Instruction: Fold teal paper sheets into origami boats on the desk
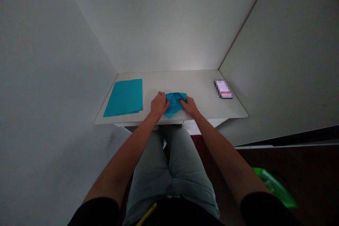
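Observation:
A partly folded sheet of blue paper (pixel 174 103) is at the front middle of the white desk, with creases and a point towards me. My left hand (pixel 159 103) grips its left edge, fingers curled and thumb on the paper. On the opposite edge, my right hand (pixel 189 106) pinches the paper, its thumb on top and the other fingers partly hidden. To the left of my hands lie flat blue sheets of paper (pixel 125 97), slightly misaligned.
The white desk (pixel 182 78) meets walls at the back and both sides. A phone (pixel 224 89) with a lit, blurred screen lies at its right. Below on the dark floor, a green plastic item (pixel 277 187) shows beside my right arm.

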The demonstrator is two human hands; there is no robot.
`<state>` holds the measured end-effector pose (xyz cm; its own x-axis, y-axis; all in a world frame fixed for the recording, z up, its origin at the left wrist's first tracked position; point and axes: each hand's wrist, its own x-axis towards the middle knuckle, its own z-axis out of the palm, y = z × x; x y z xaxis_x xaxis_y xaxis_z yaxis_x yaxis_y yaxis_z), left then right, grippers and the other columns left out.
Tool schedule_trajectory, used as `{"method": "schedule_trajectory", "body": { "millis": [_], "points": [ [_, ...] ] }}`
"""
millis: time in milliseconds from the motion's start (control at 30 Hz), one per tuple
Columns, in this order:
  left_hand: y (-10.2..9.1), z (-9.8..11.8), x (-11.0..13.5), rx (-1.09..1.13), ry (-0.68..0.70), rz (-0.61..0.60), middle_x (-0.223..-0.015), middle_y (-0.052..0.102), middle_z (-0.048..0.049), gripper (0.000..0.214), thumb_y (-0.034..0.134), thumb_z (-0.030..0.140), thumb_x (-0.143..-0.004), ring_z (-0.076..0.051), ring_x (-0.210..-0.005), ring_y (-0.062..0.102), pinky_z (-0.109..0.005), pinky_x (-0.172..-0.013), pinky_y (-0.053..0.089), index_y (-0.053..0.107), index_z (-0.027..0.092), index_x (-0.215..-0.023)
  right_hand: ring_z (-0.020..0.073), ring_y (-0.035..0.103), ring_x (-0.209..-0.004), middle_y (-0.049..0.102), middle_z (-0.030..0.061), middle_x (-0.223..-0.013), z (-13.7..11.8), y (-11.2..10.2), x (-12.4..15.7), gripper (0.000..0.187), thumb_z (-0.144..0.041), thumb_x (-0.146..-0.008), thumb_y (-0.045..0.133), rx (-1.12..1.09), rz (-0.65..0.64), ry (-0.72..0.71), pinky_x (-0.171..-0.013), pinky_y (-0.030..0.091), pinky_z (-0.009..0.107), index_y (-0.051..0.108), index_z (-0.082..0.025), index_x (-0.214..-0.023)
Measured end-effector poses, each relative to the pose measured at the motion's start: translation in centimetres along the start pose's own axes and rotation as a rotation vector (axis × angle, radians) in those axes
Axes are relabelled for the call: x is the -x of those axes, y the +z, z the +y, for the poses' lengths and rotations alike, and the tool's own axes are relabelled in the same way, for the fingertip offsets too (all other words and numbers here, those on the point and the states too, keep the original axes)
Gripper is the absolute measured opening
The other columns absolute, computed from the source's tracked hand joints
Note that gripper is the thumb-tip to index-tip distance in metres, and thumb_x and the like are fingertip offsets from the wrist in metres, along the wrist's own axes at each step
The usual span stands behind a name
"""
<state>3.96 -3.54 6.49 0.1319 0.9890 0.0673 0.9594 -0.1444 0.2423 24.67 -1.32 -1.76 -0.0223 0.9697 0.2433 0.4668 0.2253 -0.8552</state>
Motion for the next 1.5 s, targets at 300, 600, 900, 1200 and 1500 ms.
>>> {"method": "schedule_trajectory", "body": {
  "millis": [300, 600, 900, 1200, 1500],
  "points": [
    [-0.9, -0.5, -0.7, -0.141, 0.146, -0.021, -0.132, 0.063, -0.0189, 0.024, 0.052, 0.023, -0.103, -0.033, -0.123, 0.063, -0.043, -0.097, 0.054, 0.071, 0.016, -0.116, 0.0235, 0.065, -0.075, 0.074, 0.0015, -0.080, -0.3, -0.1, 0.1, 0.026, -0.045, -0.087, 0.061, -0.052, 0.016, -0.017, -0.076, 0.054, 0.037, 0.075, -0.024, -0.089],
    [-1.2, -0.7, -0.8, 0.347, 0.107, 0.088, -0.110, 0.075, -0.0090, 0.012, 0.058, 0.026, -0.099, -0.023, -0.103, 0.072, -0.035, -0.096, 0.054, 0.069, 0.021, -0.099, 0.0231, 0.061, -0.072, 0.070, 0.0025, -0.071, 0.7, 0.2, -0.3, 0.026, -0.048, -0.084, 0.063, -0.003, 0.086, 0.028, -0.073, 0.053, 0.036, 0.066, -0.023, -0.075],
    [-0.5, -5.3, -2.2, 0.795, -0.286, 0.043, -0.094, 0.075, -0.0067, 0.019, 0.052, 0.029, -0.098, -0.022, -0.090, 0.069, -0.033, -0.082, 0.054, 0.066, 0.020, -0.087, 0.0272, 0.069, -0.087, 0.078, 0.0068, -0.089, 1.3, 0.1, -0.6, 0.037, -0.059, -0.086, 0.064, -0.167, 0.170, 0.080, -0.086, 0.058, 0.043, 0.071, -0.022, -0.088],
    [1.5, -7.1, -1.6, 0.671, -0.324, 0.113, -0.110, 0.076, -0.0116, 0.017, 0.047, 0.029, -0.105, -0.025, -0.106, 0.071, -0.038, -0.097, 0.054, 0.061, 0.021, -0.100, 0.0302, 0.073, -0.090, 0.080, 0.0112, -0.097, 1.5, -0.1, -0.8, 0.057, -0.076, -0.083, 0.068, -0.309, 0.217, 0.097, -0.081, 0.063, 0.046, 0.071, -0.022, -0.100],
    [1.2, -8.2, -1.4, 0.441, -0.230, 0.199, -0.117, 0.076, -0.0149, 0.021, 0.042, 0.032, -0.111, -0.027, -0.110, 0.072, -0.038, -0.095, 0.051, 0.059, 0.021, -0.113, 0.0247, 0.068, -0.070, 0.072, 0.0056, -0.074, 1.5, -0.4, -0.8, 0.069, -0.089, -0.078, 0.064, -0.246, 0.141, 0.153, -0.064, 0.059, 0.037, 0.068, -0.022, -0.089]
  ]
}}
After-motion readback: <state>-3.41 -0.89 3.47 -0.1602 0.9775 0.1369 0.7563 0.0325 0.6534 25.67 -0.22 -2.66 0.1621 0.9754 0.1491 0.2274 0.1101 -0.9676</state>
